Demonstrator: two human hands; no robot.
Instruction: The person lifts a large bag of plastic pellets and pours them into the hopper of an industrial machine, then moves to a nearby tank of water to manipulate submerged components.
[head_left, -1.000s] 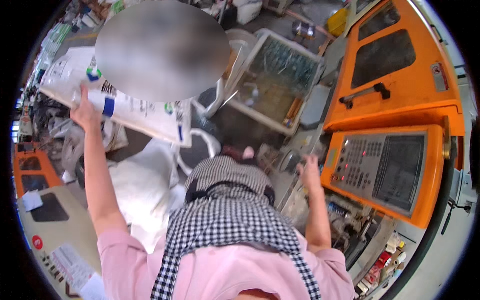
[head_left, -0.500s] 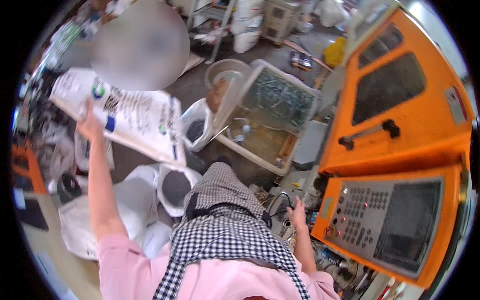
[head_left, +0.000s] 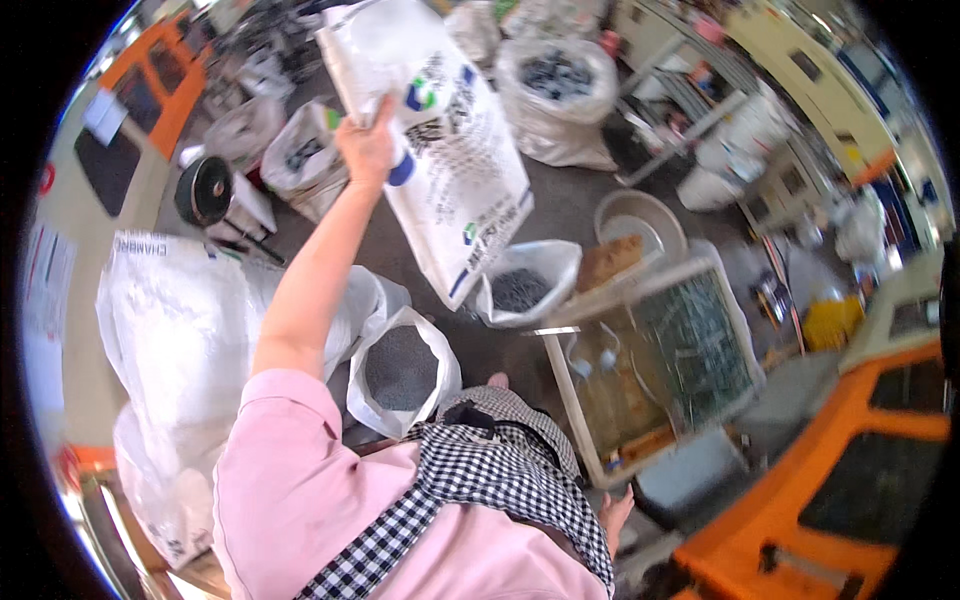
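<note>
My left hand (head_left: 367,143) is closed on the edge of a white sack (head_left: 450,165) with blue and green print. The sack looks flat and hangs tilted, with its lower corner just left of a small white bag (head_left: 548,275) of dark grey pieces. Nearer to me, below my left forearm's far side, stands an open white sack (head_left: 440,375) filled with grey granules. My right hand (head_left: 617,512) is held low beside my hip, with its fingers apart and nothing seen in it. A grey box-like surface (head_left: 690,475) lies just beyond that hand.
A pale tub (head_left: 570,395) holds murky water and dark green pieces. Behind it stands a round basin (head_left: 655,222). Large white sacks (head_left: 165,330) crowd the left. An orange machine (head_left: 790,500) borders the right. Farther off is a full sack (head_left: 560,130) beside a metal stand (head_left: 685,130).
My view has turned left, bringing the large sacks on the left into fuller sight. My left hand still holds the white sack, now more upright. The machine's control panel has left view.
</note>
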